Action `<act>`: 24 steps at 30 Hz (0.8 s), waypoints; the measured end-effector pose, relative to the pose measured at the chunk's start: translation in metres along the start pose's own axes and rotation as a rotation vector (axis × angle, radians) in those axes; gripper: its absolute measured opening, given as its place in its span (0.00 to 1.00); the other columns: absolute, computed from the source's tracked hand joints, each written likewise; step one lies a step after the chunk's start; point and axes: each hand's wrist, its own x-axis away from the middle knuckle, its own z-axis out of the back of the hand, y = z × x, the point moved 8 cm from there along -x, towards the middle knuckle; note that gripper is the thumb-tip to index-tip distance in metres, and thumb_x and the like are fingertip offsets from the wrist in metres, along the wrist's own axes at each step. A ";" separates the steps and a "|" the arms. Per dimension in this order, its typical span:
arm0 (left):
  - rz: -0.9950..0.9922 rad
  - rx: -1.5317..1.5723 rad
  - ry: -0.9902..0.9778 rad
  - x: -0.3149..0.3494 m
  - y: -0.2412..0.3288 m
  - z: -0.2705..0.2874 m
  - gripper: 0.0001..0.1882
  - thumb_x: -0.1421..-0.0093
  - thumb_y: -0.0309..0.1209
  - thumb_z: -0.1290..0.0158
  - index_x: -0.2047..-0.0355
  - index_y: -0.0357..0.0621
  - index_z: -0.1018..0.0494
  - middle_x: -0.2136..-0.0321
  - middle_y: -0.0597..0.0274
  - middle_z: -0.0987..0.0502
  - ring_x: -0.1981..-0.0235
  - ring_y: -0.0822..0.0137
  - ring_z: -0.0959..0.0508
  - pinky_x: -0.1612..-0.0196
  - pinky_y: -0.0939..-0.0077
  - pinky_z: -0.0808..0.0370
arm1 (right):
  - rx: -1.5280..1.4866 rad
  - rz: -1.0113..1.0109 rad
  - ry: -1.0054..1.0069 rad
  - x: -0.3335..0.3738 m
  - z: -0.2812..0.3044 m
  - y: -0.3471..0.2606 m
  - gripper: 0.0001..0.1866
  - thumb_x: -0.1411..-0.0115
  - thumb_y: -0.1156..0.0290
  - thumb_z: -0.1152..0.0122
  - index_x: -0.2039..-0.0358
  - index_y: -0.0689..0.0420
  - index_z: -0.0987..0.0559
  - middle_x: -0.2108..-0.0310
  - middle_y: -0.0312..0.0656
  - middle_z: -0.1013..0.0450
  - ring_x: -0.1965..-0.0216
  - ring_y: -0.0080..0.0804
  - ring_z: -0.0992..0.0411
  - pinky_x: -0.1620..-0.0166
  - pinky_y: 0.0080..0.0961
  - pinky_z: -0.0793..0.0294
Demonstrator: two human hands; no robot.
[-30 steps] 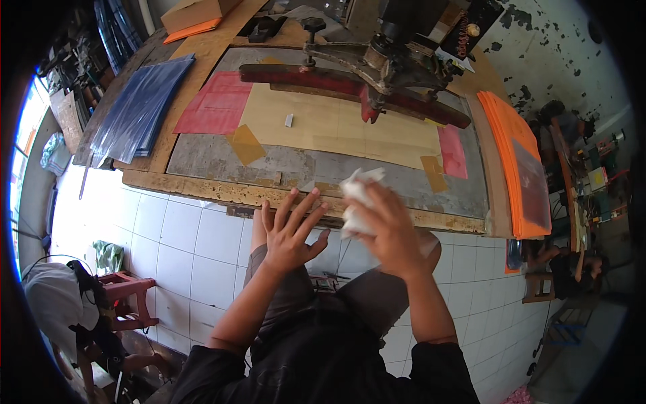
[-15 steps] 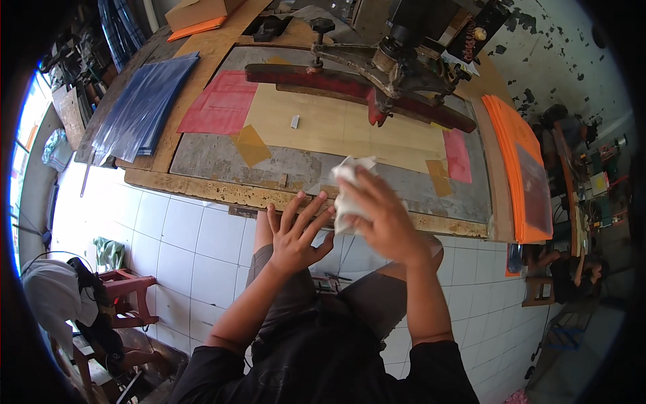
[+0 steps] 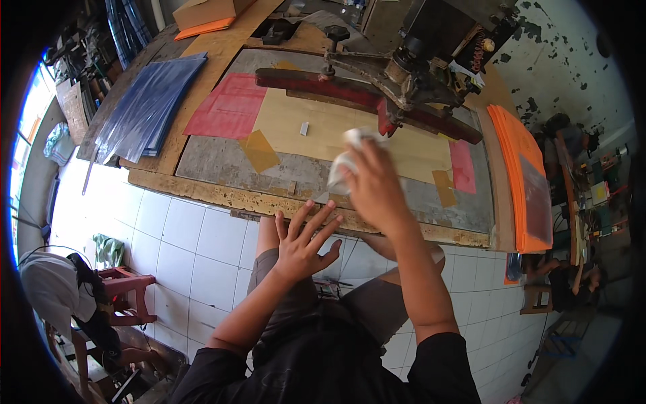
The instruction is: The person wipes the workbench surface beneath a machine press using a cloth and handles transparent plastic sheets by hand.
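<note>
Sheets of blue plastic (image 3: 149, 108) lie stacked at the far left of the wooden worktable (image 3: 222, 195), fanned flat and well apart from the hands. Next to them on the grey printing bed (image 3: 215, 161), a red sheet (image 3: 229, 108) and a small amber square (image 3: 259, 151) lie flat beside a larger tan board (image 3: 336, 128), seemingly laid as masking or padding under the press. The left hand (image 3: 301, 241) hangs just off the table's near edge, over the white tiled front (image 3: 195, 249), with its fingers spread wide apart and gripping nothing; it looks braced for balance rather than working. To its right the right hand (image 3: 377, 185) is raised over the bed, its fingers curled together and clamped on a crumpled white rag (image 3: 346, 158), which bulges out past the knuckles toward the tan board; whether the rag touches the surface cannot be told. Above it the red arm of the press (image 3: 336, 87) runs across the bed from a dark metal head (image 3: 417, 74). Further right lie a pink strip (image 3: 461, 167) and, along the table's right edge, a stack of orange sheets (image 3: 515, 168), set within easy reach of the bed.
</note>
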 end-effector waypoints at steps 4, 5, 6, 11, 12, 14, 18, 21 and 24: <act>0.004 -0.012 0.035 0.003 -0.003 -0.001 0.29 0.40 0.48 0.34 0.37 0.71 0.19 0.28 0.76 0.27 0.23 0.59 0.35 0.19 0.35 0.71 | -0.186 0.470 -0.036 0.001 -0.005 -0.040 0.24 0.24 0.58 0.41 0.35 0.59 0.22 0.32 0.56 0.30 0.32 0.58 0.30 0.28 0.51 0.34; -0.002 -0.024 0.022 0.002 -0.002 0.000 0.29 0.40 0.48 0.34 0.37 0.71 0.20 0.28 0.76 0.27 0.23 0.59 0.35 0.19 0.35 0.71 | -0.124 0.287 -0.011 -0.010 -0.001 -0.019 0.25 0.25 0.58 0.40 0.35 0.59 0.22 0.32 0.57 0.30 0.31 0.59 0.31 0.27 0.51 0.35; -0.007 -0.037 0.010 0.002 -0.001 -0.001 0.29 0.40 0.48 0.34 0.36 0.71 0.20 0.28 0.76 0.27 0.24 0.59 0.35 0.19 0.35 0.71 | -0.062 0.104 0.012 -0.015 0.002 -0.002 0.25 0.25 0.58 0.40 0.34 0.59 0.22 0.32 0.57 0.30 0.30 0.60 0.32 0.26 0.51 0.36; 0.001 -0.027 0.029 0.006 -0.001 -0.006 0.29 0.40 0.47 0.34 0.36 0.71 0.20 0.28 0.76 0.27 0.24 0.59 0.34 0.19 0.34 0.71 | -0.237 0.371 -0.136 0.016 -0.007 -0.046 0.26 0.26 0.63 0.36 0.30 0.52 0.23 0.27 0.55 0.33 0.25 0.58 0.37 0.24 0.51 0.38; 0.003 -0.032 0.043 0.007 -0.003 -0.006 0.29 0.40 0.47 0.34 0.36 0.71 0.20 0.28 0.76 0.27 0.24 0.59 0.34 0.19 0.34 0.71 | -0.237 0.372 -0.139 0.016 -0.004 -0.038 0.26 0.26 0.63 0.36 0.30 0.52 0.23 0.27 0.55 0.33 0.25 0.58 0.37 0.24 0.51 0.38; 0.013 -0.043 0.037 0.007 -0.004 -0.003 0.29 0.39 0.47 0.34 0.37 0.71 0.20 0.28 0.76 0.27 0.24 0.59 0.34 0.19 0.34 0.71 | -0.195 0.181 -0.141 0.016 0.010 0.007 0.24 0.25 0.59 0.38 0.33 0.55 0.21 0.28 0.54 0.31 0.26 0.55 0.36 0.25 0.50 0.36; 0.001 -0.015 0.046 -0.001 0.003 -0.003 0.28 0.40 0.46 0.34 0.37 0.71 0.19 0.28 0.75 0.26 0.25 0.59 0.34 0.19 0.34 0.70 | -0.003 -0.204 0.049 0.045 0.061 0.159 0.23 0.22 0.57 0.43 0.35 0.55 0.21 0.27 0.52 0.33 0.26 0.54 0.36 0.26 0.49 0.35; 0.005 -0.006 0.061 -0.001 0.003 -0.003 0.28 0.41 0.45 0.34 0.38 0.71 0.19 0.29 0.75 0.26 0.25 0.59 0.34 0.19 0.35 0.70 | 0.197 -0.415 0.105 0.071 0.083 0.201 0.22 0.21 0.57 0.45 0.35 0.55 0.21 0.26 0.53 0.34 0.25 0.56 0.37 0.25 0.52 0.38; 0.010 -0.015 0.076 0.004 -0.002 -0.005 0.29 0.41 0.45 0.33 0.38 0.70 0.19 0.30 0.75 0.25 0.25 0.58 0.34 0.18 0.35 0.70 | 0.266 -0.337 0.107 0.074 0.065 0.137 0.22 0.24 0.59 0.40 0.35 0.54 0.21 0.25 0.54 0.35 0.24 0.58 0.39 0.23 0.57 0.42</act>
